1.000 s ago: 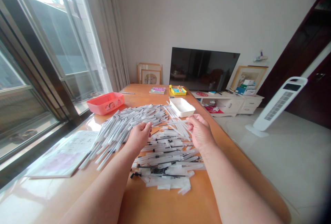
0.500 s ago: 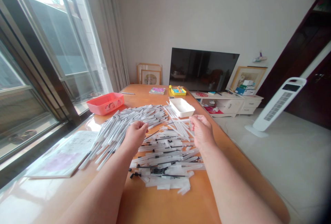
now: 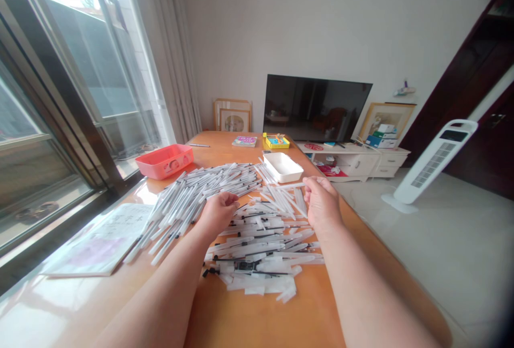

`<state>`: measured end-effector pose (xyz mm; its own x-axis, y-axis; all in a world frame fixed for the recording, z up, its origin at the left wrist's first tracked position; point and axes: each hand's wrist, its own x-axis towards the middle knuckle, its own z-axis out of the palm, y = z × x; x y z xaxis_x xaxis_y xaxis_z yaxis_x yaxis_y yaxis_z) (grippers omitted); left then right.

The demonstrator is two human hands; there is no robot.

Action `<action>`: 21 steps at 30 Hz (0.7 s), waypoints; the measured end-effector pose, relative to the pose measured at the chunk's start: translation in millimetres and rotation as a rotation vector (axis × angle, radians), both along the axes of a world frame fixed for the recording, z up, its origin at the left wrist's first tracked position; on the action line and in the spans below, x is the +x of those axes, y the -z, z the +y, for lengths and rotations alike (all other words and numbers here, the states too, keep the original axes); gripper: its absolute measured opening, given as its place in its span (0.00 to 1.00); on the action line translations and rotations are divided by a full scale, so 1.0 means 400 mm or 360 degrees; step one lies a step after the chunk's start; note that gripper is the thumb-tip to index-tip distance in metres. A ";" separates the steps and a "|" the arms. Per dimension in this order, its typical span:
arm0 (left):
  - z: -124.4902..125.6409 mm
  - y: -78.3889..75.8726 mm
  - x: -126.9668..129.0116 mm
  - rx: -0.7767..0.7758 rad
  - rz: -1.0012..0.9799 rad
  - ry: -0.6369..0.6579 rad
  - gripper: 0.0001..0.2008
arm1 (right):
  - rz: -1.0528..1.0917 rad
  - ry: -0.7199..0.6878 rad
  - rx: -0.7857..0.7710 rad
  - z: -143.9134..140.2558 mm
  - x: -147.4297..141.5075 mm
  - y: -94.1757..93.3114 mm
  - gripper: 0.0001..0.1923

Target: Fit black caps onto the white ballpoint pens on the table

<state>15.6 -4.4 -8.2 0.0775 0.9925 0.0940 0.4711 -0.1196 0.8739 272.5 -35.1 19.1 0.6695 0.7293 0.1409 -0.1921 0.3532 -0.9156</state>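
My right hand [image 3: 322, 199] is closed, fingertips pinching a thin translucent white pen barrel [image 3: 294, 185] that points left over the pile. My left hand [image 3: 219, 211] is closed too, thumb against fingers, just above the loose parts; whatever lies between its fingertips is too small to make out. Between and below the hands spreads a heap of pen parts [image 3: 257, 249]: white barrels, clear caps, thin black refills and small black plugs. Beyond the left hand lies a large pile of pens [image 3: 209, 182] with dark ends. More bare white barrels [image 3: 281, 201] lie near the right hand.
A white tray [image 3: 283, 168] stands behind the barrels, and a red plastic basket [image 3: 165, 163] is at the left. A notebook [image 3: 96, 241] lies on the wooden table [image 3: 261, 321]. Farther back are a yellow box [image 3: 276, 142] and a booklet [image 3: 244, 141].
Both hands have shifted a little to the right, the left one also slightly down. The dark refill line that showed at the barrel's left end is no longer visible there.
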 end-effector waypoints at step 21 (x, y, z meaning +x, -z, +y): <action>0.007 0.003 -0.007 0.0369 0.1102 0.0133 0.23 | -0.1642 -0.0267 -0.0777 0.007 -0.042 0.078 0.06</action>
